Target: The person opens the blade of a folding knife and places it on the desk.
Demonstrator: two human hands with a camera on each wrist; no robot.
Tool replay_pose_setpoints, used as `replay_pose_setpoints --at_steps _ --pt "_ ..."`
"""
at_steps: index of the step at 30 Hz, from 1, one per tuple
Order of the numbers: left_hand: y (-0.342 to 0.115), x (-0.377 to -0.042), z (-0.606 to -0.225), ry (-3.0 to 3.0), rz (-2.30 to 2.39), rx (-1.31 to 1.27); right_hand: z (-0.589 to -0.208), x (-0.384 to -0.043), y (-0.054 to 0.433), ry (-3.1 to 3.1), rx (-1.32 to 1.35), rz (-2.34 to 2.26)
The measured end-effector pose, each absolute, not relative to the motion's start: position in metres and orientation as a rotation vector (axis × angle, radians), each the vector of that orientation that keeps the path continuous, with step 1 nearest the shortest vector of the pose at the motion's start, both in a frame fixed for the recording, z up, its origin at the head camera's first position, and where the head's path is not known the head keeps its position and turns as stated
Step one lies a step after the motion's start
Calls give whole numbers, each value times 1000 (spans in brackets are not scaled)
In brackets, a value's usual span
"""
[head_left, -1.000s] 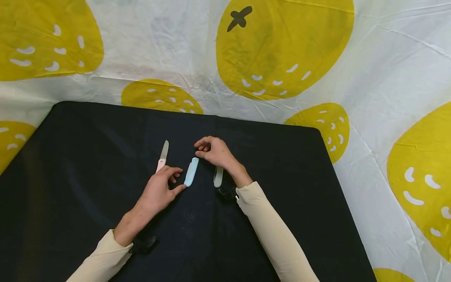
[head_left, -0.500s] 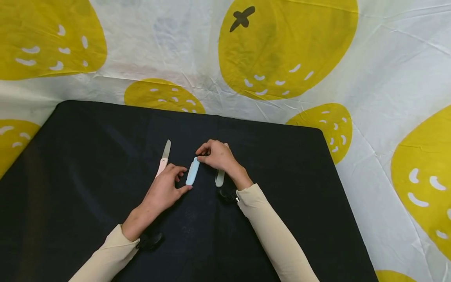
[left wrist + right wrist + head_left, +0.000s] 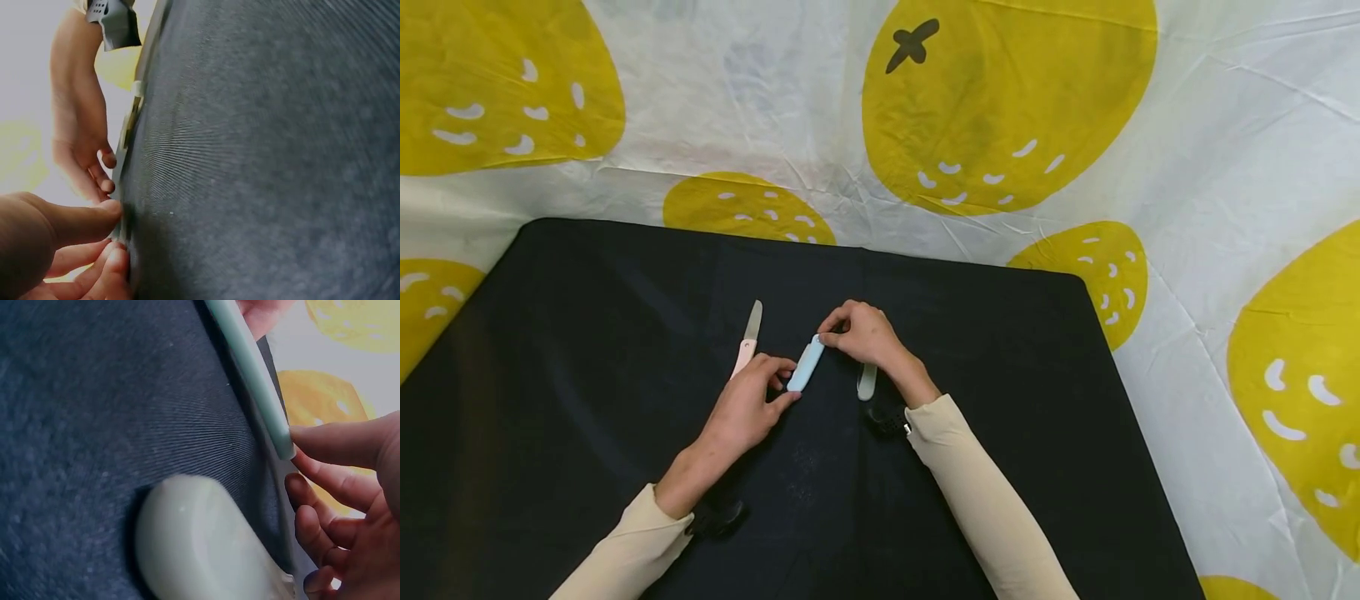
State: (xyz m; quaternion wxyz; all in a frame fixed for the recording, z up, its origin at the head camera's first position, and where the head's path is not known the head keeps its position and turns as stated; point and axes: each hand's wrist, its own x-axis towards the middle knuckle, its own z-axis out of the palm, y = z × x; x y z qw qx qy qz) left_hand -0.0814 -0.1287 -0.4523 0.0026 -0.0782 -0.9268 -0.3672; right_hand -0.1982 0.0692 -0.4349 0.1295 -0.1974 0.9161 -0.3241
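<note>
A light blue folding knife [image 3: 806,363], folded, slants between the two hands at the middle of the black cloth. My right hand [image 3: 865,332] pinches its far end between thumb and forefinger, the other fingers curled, as the right wrist view shows closely. At the near end, the thumb and fingers of my left hand [image 3: 741,408] hold the knife from either side. Left of it lies a pink-handled folding knife [image 3: 745,353] with its blade [image 3: 754,320] out, the handle's lower end hidden behind my left hand. A pale grey-green folding knife [image 3: 867,383] lies partly under my right hand.
Black cloth [image 3: 1000,358] covers the table, whose far edge meets a white curtain [image 3: 790,83] printed with yellow fruit. Dark straps [image 3: 718,518] sit at both wrists, below the cream sleeves.
My right hand has come down onto the far end of the light blue knife and now pinches it. My left fingers have closed in on its near end. The other knives lie as before.
</note>
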Motion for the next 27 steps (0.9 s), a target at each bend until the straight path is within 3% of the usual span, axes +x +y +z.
replay_pose_setpoints --at_steps 27 --pt "-156 -96 -430 -2553 -1717 -38 -426 -195 79 2165 -438 -1687"
